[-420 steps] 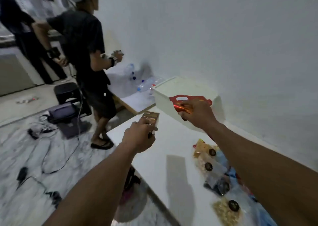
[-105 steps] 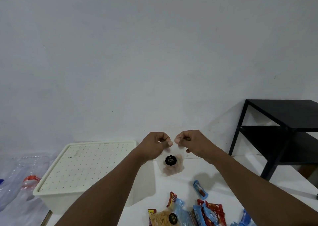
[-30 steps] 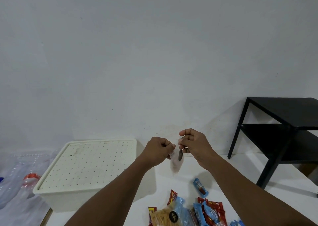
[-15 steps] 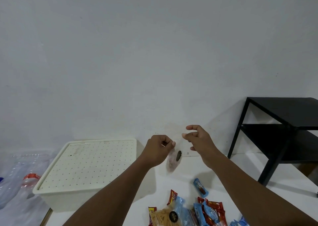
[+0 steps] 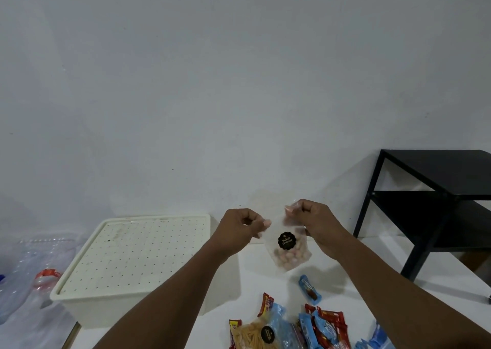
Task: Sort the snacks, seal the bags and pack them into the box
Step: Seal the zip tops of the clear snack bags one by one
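Blocked at lower left by a cream plastic box with a perforated lid. Crowded at bottom centre by a heap of red and blue snack packets, one blue packet lying apart just above. Open along the bare white bench from there toward the black metal shelf table at right. Taken at centre by left hand and right hand pinching a clear labelled pouch.

Left forearm and right forearm bare to frame edge; left hand, right hand bare, nails short.
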The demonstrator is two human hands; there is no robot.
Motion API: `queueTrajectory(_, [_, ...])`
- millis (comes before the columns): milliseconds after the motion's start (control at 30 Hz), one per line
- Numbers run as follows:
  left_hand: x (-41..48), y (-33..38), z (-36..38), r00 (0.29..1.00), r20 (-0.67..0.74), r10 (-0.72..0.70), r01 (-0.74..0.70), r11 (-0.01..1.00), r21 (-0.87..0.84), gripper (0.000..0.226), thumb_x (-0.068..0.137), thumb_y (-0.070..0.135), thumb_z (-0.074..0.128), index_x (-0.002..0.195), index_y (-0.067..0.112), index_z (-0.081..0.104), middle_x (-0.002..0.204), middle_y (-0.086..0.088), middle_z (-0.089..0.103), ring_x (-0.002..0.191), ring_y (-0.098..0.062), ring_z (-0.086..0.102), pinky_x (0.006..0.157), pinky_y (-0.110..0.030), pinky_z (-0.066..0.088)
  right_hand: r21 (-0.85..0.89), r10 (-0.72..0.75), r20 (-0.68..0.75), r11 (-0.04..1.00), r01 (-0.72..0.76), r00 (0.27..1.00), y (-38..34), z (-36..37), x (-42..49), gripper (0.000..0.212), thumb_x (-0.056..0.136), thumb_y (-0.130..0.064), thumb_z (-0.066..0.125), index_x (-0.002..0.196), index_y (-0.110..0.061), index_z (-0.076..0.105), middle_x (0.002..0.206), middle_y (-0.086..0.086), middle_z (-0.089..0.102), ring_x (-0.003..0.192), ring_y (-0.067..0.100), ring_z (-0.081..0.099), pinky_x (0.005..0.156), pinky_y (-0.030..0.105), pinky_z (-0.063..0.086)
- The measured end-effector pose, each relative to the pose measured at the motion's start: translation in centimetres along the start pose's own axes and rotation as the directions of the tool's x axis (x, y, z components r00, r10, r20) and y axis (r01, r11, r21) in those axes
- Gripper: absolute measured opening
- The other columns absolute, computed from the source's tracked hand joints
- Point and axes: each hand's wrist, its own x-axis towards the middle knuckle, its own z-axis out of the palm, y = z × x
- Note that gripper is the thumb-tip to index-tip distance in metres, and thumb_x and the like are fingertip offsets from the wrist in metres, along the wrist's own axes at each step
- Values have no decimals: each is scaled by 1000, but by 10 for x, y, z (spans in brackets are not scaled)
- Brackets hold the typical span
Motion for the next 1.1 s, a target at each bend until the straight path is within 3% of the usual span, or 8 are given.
queueTrajectory(267, [5,1,0,1000,10,-9,10,995,-98,18,91,24,73,79,12,65,81,-6,76,79,-11,70,73,-27,50,-66,18,74,998,-14,997,-7,-3,-2,23,91,-30,69,91,-7,66,86,11,75,83,16,71,81,37,52])
queueTrajectory(500, [3,6,9,999,-2,-52,50,978,-203,27,87,31,76,96,6,69,88,-6,76,84,-19,75,71,-28,50,-106,-72,56,991,77,996,-17,2,-3,19,89,-23,72,80,-9,64,80,10,74,81,15,70,77,34,50])
queueTrajectory(600, [6,10,8,1000,-24,-8,4,987,-161,13,90,23,74,87,11,70,81,-5,75,81,-16,72,71,-29,49,-98,-37,69,994,43,997,-15,4,-5,26,91,-30,69,90,-4,68,87,12,77,84,15,72,78,35,50])
queueTrajectory(733, [7,11,5,1000,-7,3,-4,992,-126,12,90,22,73,85,12,69,82,-7,76,81,-14,71,72,-27,49,-106,-13,46,994,18,999,-13,2,-5,31,96,-30,62,95,0,71,91,10,78,89,17,74,78,36,49])
queueTrajectory(867, [4,7,10,999,-20,-44,39,976,-215,19,86,27,78,86,10,71,85,-6,77,84,-20,76,73,-30,49,-158,-74,3,985,73,997,-15,0,-4,28,97,-28,62,90,-4,74,89,4,78,88,14,75,75,34,50])
queueTrajectory(1000, [4,6,8,994,-56,-93,73,956,-284,15,87,23,76,85,10,69,92,-10,78,81,-18,76,75,-31,50,-57,-39,-80,998,34,996,-9,-7,-3,28,96,-30,63,92,-5,74,91,10,78,94,24,74,76,37,52])
queueTrajectory(1100, [5,7,7,995,-70,-65,45,963,-265,15,88,16,74,81,9,63,88,-13,74,78,-17,76,73,-30,49,-32,33,4,999,-32,999,-6,-10,-6,27,94,-30,65,99,-4,72,96,12,77,91,22,74,75,35,51])
